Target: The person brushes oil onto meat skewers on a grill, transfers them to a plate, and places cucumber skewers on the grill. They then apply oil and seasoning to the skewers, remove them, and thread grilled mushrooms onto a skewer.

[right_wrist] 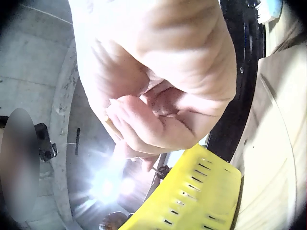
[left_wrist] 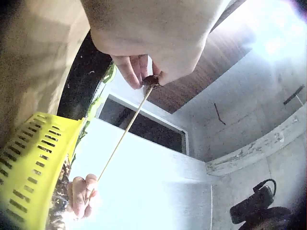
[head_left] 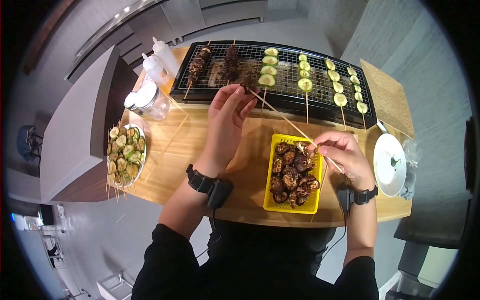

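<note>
My left hand [head_left: 230, 107] pinches a dark brown mushroom [left_wrist: 151, 80] at the far tip of a thin wooden skewer [head_left: 282, 116]. My right hand [head_left: 347, 152] grips the skewer near its other end, with thumb and fingertips around it. The skewer slants from the grill's front edge down over a yellow slotted basket [head_left: 266, 195]. Several dark, browned mushrooms [head_left: 290, 177] fill the basket. In the right wrist view, the curled right hand [right_wrist: 153, 115] covers most of the skewer.
A black grill [head_left: 287, 102] carries two mushroom skewers [head_left: 199, 65] and several skewers of green slices [head_left: 268, 70]. At left are squeeze bottles [head_left: 156, 70], glass jars [head_left: 157, 106] and a plate of skewered slices [head_left: 122, 150]. A white pan [head_left: 390, 172] and brown board [head_left: 387, 100] lie right.
</note>
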The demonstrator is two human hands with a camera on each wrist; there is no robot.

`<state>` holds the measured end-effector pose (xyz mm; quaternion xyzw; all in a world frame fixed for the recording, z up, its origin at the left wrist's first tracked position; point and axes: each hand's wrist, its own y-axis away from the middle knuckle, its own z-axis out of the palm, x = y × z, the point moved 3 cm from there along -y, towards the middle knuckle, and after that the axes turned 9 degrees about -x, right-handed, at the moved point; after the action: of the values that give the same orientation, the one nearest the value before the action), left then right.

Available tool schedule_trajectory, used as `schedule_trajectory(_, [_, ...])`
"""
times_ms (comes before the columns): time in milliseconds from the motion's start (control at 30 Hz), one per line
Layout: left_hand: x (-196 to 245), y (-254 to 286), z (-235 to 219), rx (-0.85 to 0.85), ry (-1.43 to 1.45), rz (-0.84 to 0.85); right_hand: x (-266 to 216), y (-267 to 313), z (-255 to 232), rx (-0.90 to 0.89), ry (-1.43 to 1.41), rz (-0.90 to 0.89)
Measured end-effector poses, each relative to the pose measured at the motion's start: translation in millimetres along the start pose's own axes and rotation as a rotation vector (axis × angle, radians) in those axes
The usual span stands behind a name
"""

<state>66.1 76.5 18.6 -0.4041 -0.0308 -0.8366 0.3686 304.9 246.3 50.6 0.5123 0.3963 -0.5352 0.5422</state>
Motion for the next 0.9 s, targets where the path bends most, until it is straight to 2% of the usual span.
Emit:
schedule_trajectory(500, [-3.9,-1.8,-5.6,-0.021,-0.101,0.011,-1.0,-0.9,-4.5,0.095,0.045,-0.014])
schedule_trajectory(900, [-2.4,-2.6,-6.9,-0.027,-0.026,-0.011,-3.0,-1.5,2.9,0.057,0.051,-0.002])
